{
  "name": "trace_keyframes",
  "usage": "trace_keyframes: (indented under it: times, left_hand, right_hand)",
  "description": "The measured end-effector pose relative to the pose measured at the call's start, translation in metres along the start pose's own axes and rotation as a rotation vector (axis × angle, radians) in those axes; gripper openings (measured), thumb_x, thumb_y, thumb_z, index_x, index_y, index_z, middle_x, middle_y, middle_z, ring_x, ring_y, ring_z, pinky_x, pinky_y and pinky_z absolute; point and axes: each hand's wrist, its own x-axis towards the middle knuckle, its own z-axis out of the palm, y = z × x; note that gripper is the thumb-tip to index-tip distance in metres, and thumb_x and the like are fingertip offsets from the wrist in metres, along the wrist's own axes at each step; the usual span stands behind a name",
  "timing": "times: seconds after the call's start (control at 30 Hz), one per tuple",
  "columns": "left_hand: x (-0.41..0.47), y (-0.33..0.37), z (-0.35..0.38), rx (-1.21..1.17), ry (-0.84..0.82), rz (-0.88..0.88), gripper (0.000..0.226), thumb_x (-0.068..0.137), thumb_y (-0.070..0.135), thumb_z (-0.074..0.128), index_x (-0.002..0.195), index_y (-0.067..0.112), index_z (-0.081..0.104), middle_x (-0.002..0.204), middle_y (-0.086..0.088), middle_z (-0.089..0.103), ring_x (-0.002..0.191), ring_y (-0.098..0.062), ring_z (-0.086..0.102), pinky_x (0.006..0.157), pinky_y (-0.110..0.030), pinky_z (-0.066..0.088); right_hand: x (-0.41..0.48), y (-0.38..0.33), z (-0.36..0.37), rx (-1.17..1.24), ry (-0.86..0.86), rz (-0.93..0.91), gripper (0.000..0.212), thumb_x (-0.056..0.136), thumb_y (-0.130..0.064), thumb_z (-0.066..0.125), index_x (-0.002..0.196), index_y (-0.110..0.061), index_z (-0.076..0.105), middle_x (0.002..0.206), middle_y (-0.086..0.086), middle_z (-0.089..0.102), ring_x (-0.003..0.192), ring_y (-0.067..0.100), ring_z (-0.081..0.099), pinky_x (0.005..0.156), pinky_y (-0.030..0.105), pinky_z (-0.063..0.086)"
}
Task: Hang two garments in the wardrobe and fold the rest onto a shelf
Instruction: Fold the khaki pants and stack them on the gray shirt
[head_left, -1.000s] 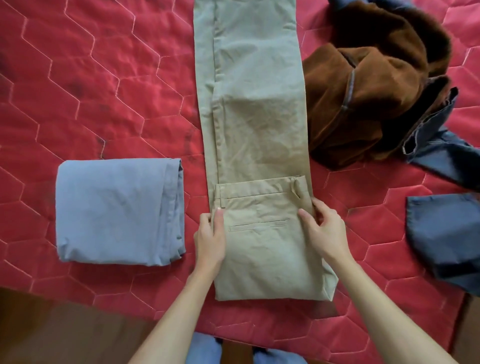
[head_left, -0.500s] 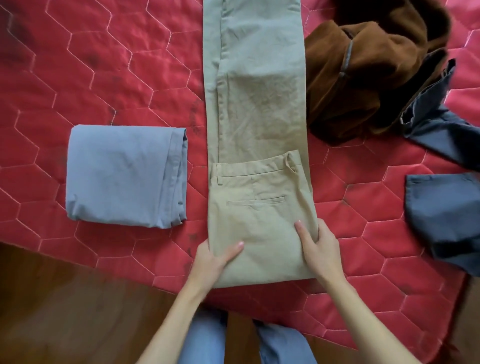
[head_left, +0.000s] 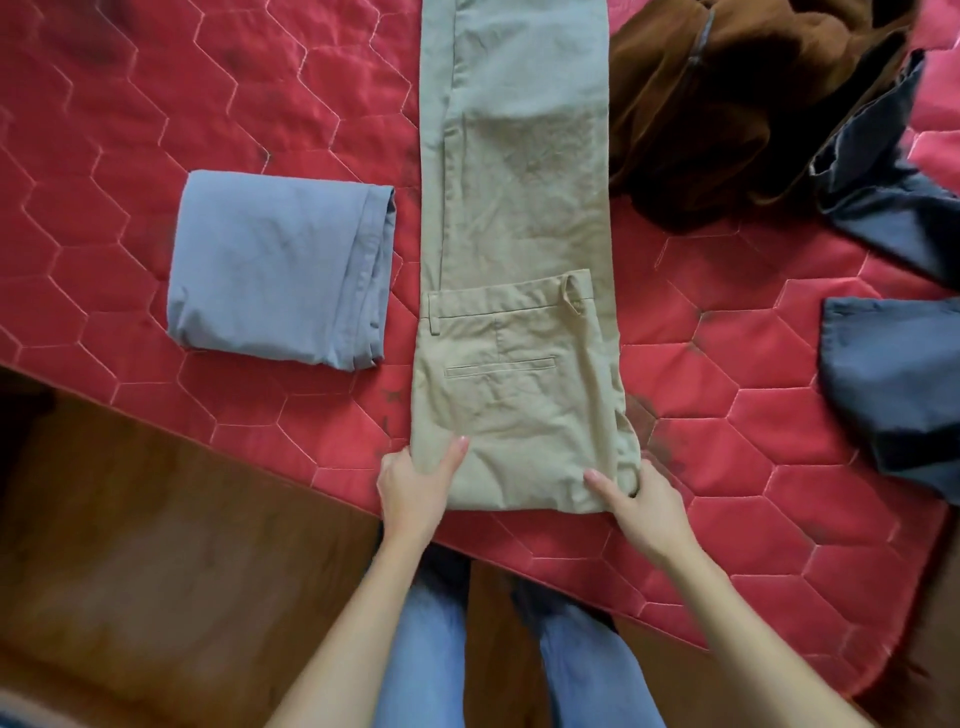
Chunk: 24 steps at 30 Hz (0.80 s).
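**Khaki trousers (head_left: 514, 395) half folded, more clothes waiting**

On the red quilt (head_left: 104, 156), the left hand (head_left: 415, 488) and right hand (head_left: 644, 504) each pinch a corner of the near fold, thumbs on top. Left of the grip a blue garment (head_left: 275, 270) lies folded. To its right a brown jacket (head_left: 727, 119) and navy clothing (head_left: 893, 389) lie unfolded

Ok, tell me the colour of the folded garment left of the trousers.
The folded garment is plain light blue-grey; the head view shows it best.

Probably a bedroom at home: a red quilted bedspread (head_left: 156, 130) with stitched hexagons fills most of the view, a dark wooden floor (head_left: 156, 545) shows at 7 o'clock, and clothes lie on the bedspread, trousers (head_left: 519, 182) at 12 o'clock, a brown coat (head_left: 727, 104) at 1 o'clock.
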Motion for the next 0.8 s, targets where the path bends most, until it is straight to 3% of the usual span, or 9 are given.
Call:
trace_keyframes:
  times: [0.1,0.27,0.33,0.4,0.5,0.57,0.63,0.73,0.8]
  left_hand:
    - [-0.006,-0.012,-0.012,-0.038,-0.089,-0.009,0.055,0.074,0.063,0.076,0.103,0.016,0.068,0.105,-0.004,0.073,0.106,-0.029,0.065,0.094,-0.042,0.051]
    - [-0.033,-0.038,-0.025,-0.144,-0.095,0.046,0.052,0.076,0.042,0.085,0.113,0.024,0.052,0.104,0.003,0.073,0.103,-0.021,0.068,0.092,-0.043,0.053]
    - [-0.045,-0.042,-0.036,-0.193,-0.087,0.089,0.060,0.078,0.038,0.084,0.125,0.032,0.046,0.113,0.005,0.071,0.107,-0.017,0.067,0.096,-0.043,0.053]
    - [-0.057,-0.040,-0.047,-0.299,-0.106,0.142,0.072,0.084,0.031,0.080,0.142,0.044,0.038,0.131,0.009,0.065,0.104,-0.012,0.068,0.091,-0.039,0.056]
    - [-0.071,-0.024,-0.068,-0.476,-0.128,0.198,0.063,0.094,0.014,0.067,0.143,0.049,0.048,0.121,0.011,0.072,0.069,-0.012,0.061,0.050,-0.031,0.052]
    - [-0.073,-0.007,-0.083,-0.578,-0.113,0.226,0.046,0.095,0.006,0.063,0.132,0.032,0.064,0.114,0.009,0.075,0.077,-0.010,0.068,0.055,-0.025,0.057]
    - [-0.070,0.014,-0.100,-0.611,-0.096,0.299,0.031,0.096,0.004,0.061,0.124,0.016,0.070,0.112,0.011,0.076,0.099,-0.006,0.072,0.077,-0.017,0.057]
    - [-0.058,0.049,-0.119,-0.659,-0.097,0.354,0.021,0.099,0.013,0.060,0.116,0.008,0.070,0.099,0.007,0.078,0.087,-0.006,0.072,0.064,-0.019,0.056]
    - [-0.045,0.073,-0.127,-0.688,-0.112,0.393,0.032,0.096,0.037,0.063,0.115,0.013,0.071,0.097,-0.005,0.077,0.076,-0.016,0.071,0.056,-0.027,0.058]
  right_hand:
    - [-0.012,0.004,0.002,0.080,-0.027,-0.045,0.027,0.088,-0.047,0.067,0.107,-0.027,0.067,0.097,-0.016,0.069,0.091,0.004,0.065,0.067,0.013,0.042]
    - [-0.036,0.008,0.007,0.157,-0.061,-0.056,0.008,0.091,-0.034,0.066,0.088,-0.028,0.070,0.079,-0.015,0.073,0.073,0.001,0.066,0.059,0.019,0.044]
    - [-0.048,0.012,0.007,0.210,-0.051,-0.029,0.014,0.088,-0.030,0.068,0.075,-0.024,0.067,0.061,-0.019,0.066,0.055,-0.001,0.057,0.054,0.020,0.039]
    - [-0.060,0.014,0.002,0.275,-0.044,-0.007,0.025,0.084,-0.031,0.070,0.067,-0.017,0.060,0.052,-0.015,0.055,0.050,0.008,0.046,0.055,0.027,0.036]
    - [-0.077,0.002,-0.011,0.370,-0.038,-0.063,0.020,0.086,-0.029,0.071,0.080,-0.010,0.066,0.064,-0.006,0.064,0.057,0.017,0.053,0.053,0.036,0.043]
    - [-0.084,-0.016,-0.025,0.443,-0.018,-0.135,0.007,0.091,-0.021,0.067,0.090,-0.015,0.072,0.079,-0.002,0.073,0.065,0.012,0.062,0.056,0.027,0.053]
    - [-0.088,-0.038,-0.038,0.518,-0.004,-0.213,0.013,0.089,-0.029,0.067,0.088,-0.018,0.074,0.083,0.004,0.071,0.067,0.017,0.063,0.059,0.028,0.056]
    - [-0.080,-0.071,-0.055,0.584,-0.015,-0.263,0.049,0.078,-0.059,0.061,0.098,-0.017,0.075,0.087,0.010,0.072,0.075,0.038,0.065,0.072,0.049,0.058]
    - [-0.066,-0.093,-0.065,0.635,-0.006,-0.301,0.064,0.075,-0.071,0.060,0.099,-0.014,0.074,0.089,0.008,0.074,0.077,0.027,0.066,0.074,0.044,0.053]
